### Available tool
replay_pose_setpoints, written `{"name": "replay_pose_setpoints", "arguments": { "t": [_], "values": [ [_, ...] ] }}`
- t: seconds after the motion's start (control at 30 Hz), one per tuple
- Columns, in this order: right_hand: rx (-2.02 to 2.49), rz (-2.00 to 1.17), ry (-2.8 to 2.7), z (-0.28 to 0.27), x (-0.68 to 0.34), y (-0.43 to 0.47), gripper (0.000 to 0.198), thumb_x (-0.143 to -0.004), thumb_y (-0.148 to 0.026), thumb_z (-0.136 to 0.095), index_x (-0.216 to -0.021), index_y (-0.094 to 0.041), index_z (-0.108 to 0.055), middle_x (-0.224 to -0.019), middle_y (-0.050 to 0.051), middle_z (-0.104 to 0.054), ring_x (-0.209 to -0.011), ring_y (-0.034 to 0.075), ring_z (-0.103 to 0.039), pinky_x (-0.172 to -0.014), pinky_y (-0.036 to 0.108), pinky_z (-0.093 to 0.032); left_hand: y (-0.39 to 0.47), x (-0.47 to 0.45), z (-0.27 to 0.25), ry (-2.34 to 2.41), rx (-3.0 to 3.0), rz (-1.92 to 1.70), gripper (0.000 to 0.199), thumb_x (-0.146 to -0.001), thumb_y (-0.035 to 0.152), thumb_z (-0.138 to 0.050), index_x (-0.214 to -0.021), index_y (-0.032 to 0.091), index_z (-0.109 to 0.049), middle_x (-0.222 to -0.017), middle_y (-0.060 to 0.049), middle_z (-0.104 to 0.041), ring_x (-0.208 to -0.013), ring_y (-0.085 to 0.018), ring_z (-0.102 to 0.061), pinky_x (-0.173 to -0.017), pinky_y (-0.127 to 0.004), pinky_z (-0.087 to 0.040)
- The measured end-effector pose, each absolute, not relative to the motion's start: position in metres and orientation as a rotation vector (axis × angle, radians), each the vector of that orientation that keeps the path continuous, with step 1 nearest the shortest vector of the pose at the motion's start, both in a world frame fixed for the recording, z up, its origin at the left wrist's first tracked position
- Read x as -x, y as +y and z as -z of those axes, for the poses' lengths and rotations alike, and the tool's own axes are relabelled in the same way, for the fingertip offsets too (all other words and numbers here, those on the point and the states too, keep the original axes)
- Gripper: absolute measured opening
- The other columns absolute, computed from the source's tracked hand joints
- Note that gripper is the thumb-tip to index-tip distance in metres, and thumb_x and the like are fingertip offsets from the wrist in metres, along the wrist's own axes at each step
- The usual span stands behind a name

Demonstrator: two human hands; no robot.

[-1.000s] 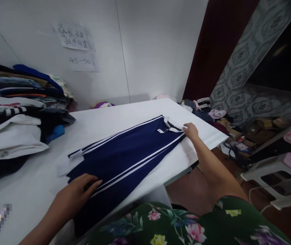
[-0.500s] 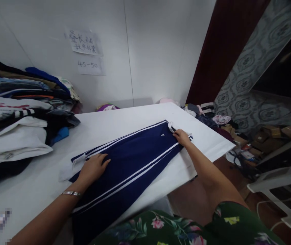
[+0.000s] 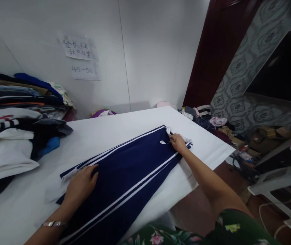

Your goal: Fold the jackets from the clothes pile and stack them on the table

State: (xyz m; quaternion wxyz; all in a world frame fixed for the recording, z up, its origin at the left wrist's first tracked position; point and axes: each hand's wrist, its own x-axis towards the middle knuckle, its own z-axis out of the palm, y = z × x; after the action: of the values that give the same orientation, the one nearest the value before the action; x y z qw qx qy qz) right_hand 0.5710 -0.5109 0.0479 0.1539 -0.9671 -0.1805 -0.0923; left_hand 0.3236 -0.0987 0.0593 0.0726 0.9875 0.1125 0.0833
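Navy garment (image 3: 132,161) with white stripes, lying on the white surface (image 3: 140,120), right hand (image 3: 178,143) pinching it by the pale collar (image 3: 168,130), left hand (image 3: 81,182) resting near the other end, its grip loosely spread

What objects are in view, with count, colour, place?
striped garment: 1, navy and white, on table
table: 1, white, centre
clothes pile: 1, mixed, table's left
paper notes: 2, white, on wall
purple item: 1, purple-white, beyond table
loose clothes: several, mixed, beyond table
dark panel: 1, black, upper right
boxes: several, brown, right
stool: 1, off-white, lower right
bracelet: 1, silver, lower left
floral top: 1, green, bottom
left hand: 1, on garment
right hand: 1, pinching garment
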Motion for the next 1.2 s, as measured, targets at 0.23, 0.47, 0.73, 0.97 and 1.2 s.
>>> {"name": "replay_pose_setpoints", "arguments": {
  "t": [0.23, 0.47, 0.73, 0.97, 1.2],
  "values": [
    [2.809, 0.085, -0.521, -0.038, -0.581, -0.478, 0.051, -0.096, -0.044, -0.038, -0.135, -0.014, -0.046, -0.144, 0.016, -0.042, -0.134, 0.027, -0.035, -0.109, 0.043, -0.025, -0.106, -0.319, -0.042, 0.256, -3.087, -0.358, 0.053, -0.088, 0.042, -0.034, -0.121, 0.012, -0.062, -0.127, -0.017, -0.060, -0.120, -0.033, -0.053, -0.099, -0.050, -0.039],
    [2.860, -0.223, -0.619, -0.031, -0.572, -0.472, 0.063, -0.097, -0.054, -0.028, -0.145, -0.014, -0.035, -0.155, 0.015, -0.023, -0.145, 0.027, -0.015, -0.114, 0.053, -0.012, -0.112, -0.317, -0.038, 0.279, -3.119, -0.334, 0.050, -0.091, 0.037, -0.033, -0.125, 0.012, -0.060, -0.132, -0.017, -0.057, -0.123, -0.032, -0.050, -0.102, -0.051, -0.034],
    [2.874, -0.025, -0.815, -0.020, -0.553, -0.454, 0.053, -0.097, -0.047, -0.032, -0.144, -0.023, -0.039, -0.153, 0.011, -0.030, -0.142, 0.027, -0.024, -0.112, 0.053, -0.022, -0.117, -0.317, -0.053, 0.371, -2.747, -0.253, 0.044, -0.089, 0.041, -0.045, -0.123, 0.018, -0.060, -0.135, -0.012, -0.055, -0.128, -0.026, -0.046, -0.110, -0.046, -0.029],
    [2.711, 0.257, -0.965, -0.027, -0.526, -0.432, 0.051, -0.095, -0.044, -0.033, -0.139, -0.021, -0.045, -0.150, 0.012, -0.036, -0.142, 0.029, -0.023, -0.111, 0.058, -0.022, -0.083, -0.248, -0.077, 0.758, -2.446, -0.604, 0.047, -0.085, 0.041, -0.048, -0.123, 0.013, -0.058, -0.140, -0.014, -0.050, -0.131, -0.025, -0.043, -0.111, -0.038, -0.032],
    [2.265, 0.154, -1.399, -0.068, -0.453, -0.352, 0.055, -0.096, -0.051, -0.031, -0.146, -0.028, -0.035, -0.155, 0.006, -0.027, -0.144, 0.025, -0.018, -0.115, 0.052, -0.017, -0.098, -0.186, -0.069, 1.155, -1.791, -0.374, 0.064, -0.084, 0.049, -0.053, -0.136, 0.013, -0.043, -0.137, -0.018, -0.051, -0.123, -0.027, -0.052, -0.100, -0.037, -0.042]
  ]
}}
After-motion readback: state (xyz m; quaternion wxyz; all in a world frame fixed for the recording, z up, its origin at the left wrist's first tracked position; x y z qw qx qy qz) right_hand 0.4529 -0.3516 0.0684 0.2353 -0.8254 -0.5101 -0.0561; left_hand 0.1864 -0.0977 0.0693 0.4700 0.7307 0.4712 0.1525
